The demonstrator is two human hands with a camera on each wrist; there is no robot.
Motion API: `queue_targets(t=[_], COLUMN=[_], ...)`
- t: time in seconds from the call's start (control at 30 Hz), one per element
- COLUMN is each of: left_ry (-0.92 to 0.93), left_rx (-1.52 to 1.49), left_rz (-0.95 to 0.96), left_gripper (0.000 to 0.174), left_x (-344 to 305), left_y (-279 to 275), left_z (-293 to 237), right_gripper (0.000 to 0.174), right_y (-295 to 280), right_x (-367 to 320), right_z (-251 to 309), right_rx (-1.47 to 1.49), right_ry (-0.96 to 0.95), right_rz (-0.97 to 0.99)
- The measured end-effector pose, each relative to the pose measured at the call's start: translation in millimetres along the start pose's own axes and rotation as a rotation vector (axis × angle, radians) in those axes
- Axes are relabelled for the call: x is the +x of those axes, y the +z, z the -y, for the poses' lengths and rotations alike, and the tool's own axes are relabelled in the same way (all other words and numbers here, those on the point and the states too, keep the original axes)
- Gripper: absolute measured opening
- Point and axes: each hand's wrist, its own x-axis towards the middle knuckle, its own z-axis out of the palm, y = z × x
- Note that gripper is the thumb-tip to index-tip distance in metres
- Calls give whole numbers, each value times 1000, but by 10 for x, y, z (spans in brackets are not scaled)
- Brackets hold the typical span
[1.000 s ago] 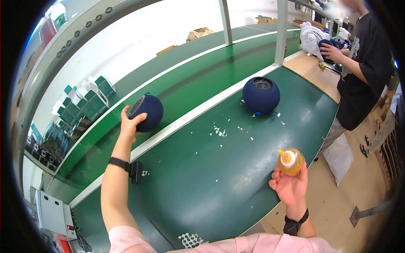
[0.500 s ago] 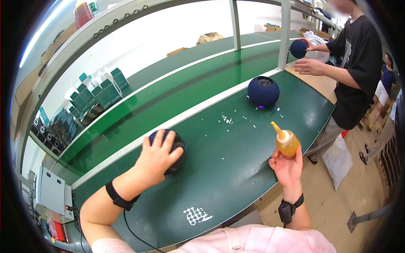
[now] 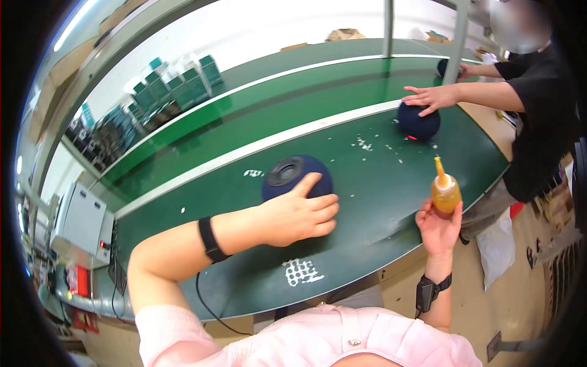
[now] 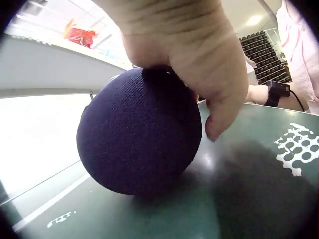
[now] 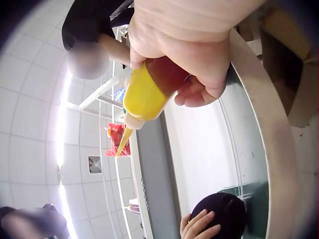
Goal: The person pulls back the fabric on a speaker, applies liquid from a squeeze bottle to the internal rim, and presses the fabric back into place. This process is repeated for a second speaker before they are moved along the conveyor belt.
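A navy, fabric-covered round speaker [image 3: 315, 167] sits tilted on the green worktop, its black ringed base facing up and left in the head view. My left hand [image 3: 298, 216] grips it from the near side, thumb on the upper part and fingers spread around the right. In the left wrist view the fabric side of the speaker [image 4: 137, 137] fills the middle, close over the worktop. My right hand [image 3: 439, 233] holds a squeeze bottle [image 3: 446, 194] of amber liquid at its lower end, the yellow nozzle pointing up, over the worktop's front edge.
Another person's hand [image 3: 433, 99] rests on a second navy speaker [image 3: 419, 125] with a red light at its foot. White scraps [image 3: 365, 144] and a perforated white patch [image 3: 301, 273] mark the worktop [image 3: 367, 214]. Behind runs a green conveyor [image 3: 293, 110]; teal boxes [image 3: 177, 85] stand at back left.
My left hand has brought its speaker from over the conveyor onto the near worktop and turned it. The other person has reached over to the second speaker. My right hand keeps the bottle.
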Motion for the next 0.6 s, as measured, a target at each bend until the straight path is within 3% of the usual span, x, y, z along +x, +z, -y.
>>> queue_targets(t=[0.1, 0.27, 0.4, 0.47, 0.5, 0.6], left_ry=[90, -13, -56, -473, -587, -957], left_rx=[-46, -7, -255, -348, -372, -401], left_rz=[-91, -115, -352, -605, -720, -759], left_gripper=[31, 28, 18, 19, 20, 32], left_x=[89, 144, 62, -91, -161, -375], left_y=[162, 200, 174, 91, 61, 74], left_z=[-64, -141, -222, -210, -131, -54], right_gripper=[55, 56, 53, 54, 55, 54], right_y=[-34, -23, 41, -32, -67, -85], right_x=[9, -7, -43, -51, -53, -5], right_z=[15, 10, -31, 17, 28, 22], right_rx=[-27, -59, -135, -138, -137, -144], right_ry=[-47, -68, -142, -111, -82, -84], right_rz=[45, -16, -43, 49, 140, 145])
